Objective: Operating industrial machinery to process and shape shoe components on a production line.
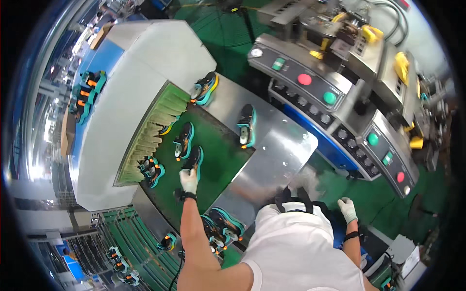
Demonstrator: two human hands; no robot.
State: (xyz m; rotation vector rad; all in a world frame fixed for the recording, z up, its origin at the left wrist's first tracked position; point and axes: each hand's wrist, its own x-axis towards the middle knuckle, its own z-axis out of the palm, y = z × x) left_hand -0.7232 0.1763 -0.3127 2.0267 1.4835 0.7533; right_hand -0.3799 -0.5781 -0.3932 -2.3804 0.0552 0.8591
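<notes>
My left hand point(188, 181), in a white glove, reaches out over the green belt point(213, 169). Its fingers are closed on the near end of a black sports shoe point(195, 159) with a turquoise sole. Just beyond lies a second black shoe point(183, 140) with orange and grey parts. My right hand point(347, 209), also gloved, hangs low at my right side, away from the shoes. Its fingers are curled in, and no object shows in them.
Green strip curtains point(150, 138) hang at the opening of a large white machine housing point(131, 92), with shoes beneath. More shoes stand on the metal ledge point(272, 116), including a black shoe point(247, 125). A machine with button panels point(303, 80) stands right; a roller rack point(131, 237) lies lower left.
</notes>
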